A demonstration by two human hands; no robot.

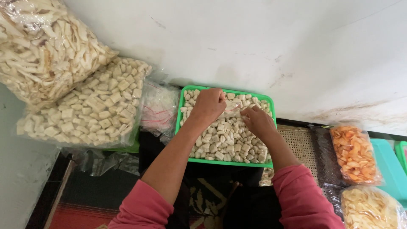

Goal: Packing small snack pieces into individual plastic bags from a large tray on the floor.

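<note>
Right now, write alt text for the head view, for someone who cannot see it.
Two bare hands, left hand and right hand, hold a small clear plastic bag over a green tray of pale square crackers. Big clear bags of similar crackers lie at left; a bag of orange chips at right.

Soft, even daylight fills the scene, brightest on the white wall [254,42] above the green tray [224,161]. Shadows are faint below the tray. Glare glints on bags [85,106] left of it. Edges bow slightly; focus is mostly sharp.
</note>
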